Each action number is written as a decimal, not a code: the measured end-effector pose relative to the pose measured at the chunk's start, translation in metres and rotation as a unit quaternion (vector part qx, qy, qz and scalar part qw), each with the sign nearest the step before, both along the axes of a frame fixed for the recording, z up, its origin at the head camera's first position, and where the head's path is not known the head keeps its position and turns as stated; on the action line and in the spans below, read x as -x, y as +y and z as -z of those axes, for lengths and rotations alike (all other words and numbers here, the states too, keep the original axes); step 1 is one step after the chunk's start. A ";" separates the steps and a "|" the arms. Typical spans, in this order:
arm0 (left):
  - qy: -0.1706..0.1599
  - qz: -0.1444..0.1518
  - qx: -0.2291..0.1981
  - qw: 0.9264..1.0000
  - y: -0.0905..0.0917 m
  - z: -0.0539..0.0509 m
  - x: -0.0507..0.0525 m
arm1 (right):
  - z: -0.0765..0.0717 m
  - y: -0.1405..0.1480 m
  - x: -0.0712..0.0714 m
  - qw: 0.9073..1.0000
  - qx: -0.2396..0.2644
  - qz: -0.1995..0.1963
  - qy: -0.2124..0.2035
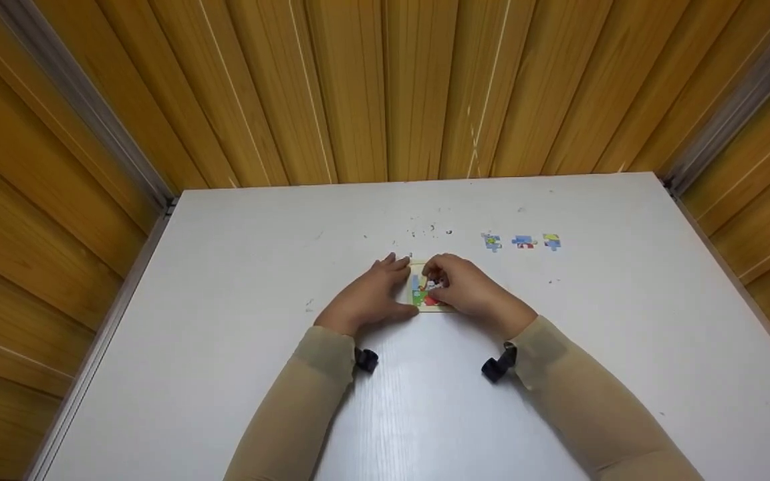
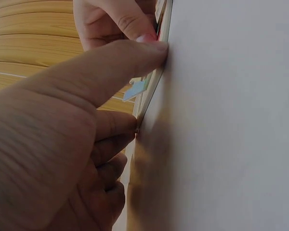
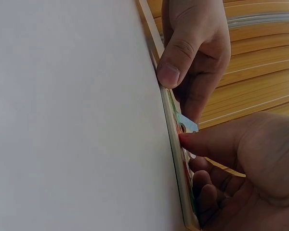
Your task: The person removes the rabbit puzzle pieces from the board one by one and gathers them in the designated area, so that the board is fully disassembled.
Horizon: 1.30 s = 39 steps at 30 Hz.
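A small framed jigsaw puzzle board (image 1: 433,308) with a pale rim lies on the white table. My left hand (image 1: 375,290) holds its left side, thumb at the near corner and fingers at the far edge. Over the picture, my right hand (image 1: 462,284) pinches a puzzle piece between thumb and fingers; the fingers hide most of it. A light-blue piece (image 2: 136,90) stands tilted up from the board in the left wrist view. Green and red picture parts show under the right thumb. Several right fingers curl low over the board in the right wrist view.
Three loose puzzle pieces lie in a row at the back right: a left one (image 1: 492,242), a middle one (image 1: 524,242) and a right one (image 1: 552,241). Dark specks mark the table (image 1: 258,267). Wood-patterned panels (image 1: 358,93) stand behind it.
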<state>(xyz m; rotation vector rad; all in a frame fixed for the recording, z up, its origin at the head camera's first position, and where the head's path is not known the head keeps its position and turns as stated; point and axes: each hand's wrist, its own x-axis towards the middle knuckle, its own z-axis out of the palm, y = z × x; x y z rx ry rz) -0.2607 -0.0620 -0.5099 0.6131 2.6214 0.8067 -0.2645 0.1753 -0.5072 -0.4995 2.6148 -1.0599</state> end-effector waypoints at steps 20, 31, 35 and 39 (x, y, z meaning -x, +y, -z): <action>0.006 0.011 -0.009 1.000 -0.003 0.002 0.000 | 0.002 -0.002 -0.001 0.999 0.023 0.023 0.003; 0.004 0.008 -0.006 1.000 -0.002 0.002 0.000 | 0.001 -0.002 0.000 1.000 0.007 0.021 -0.007; 0.007 0.007 -0.004 1.000 -0.002 0.002 0.000 | -0.001 -0.001 -0.001 1.000 0.016 0.021 -0.015; 0.009 0.011 -0.006 1.000 -0.001 0.001 0.000 | -0.006 0.003 -0.001 0.998 0.039 0.026 -0.040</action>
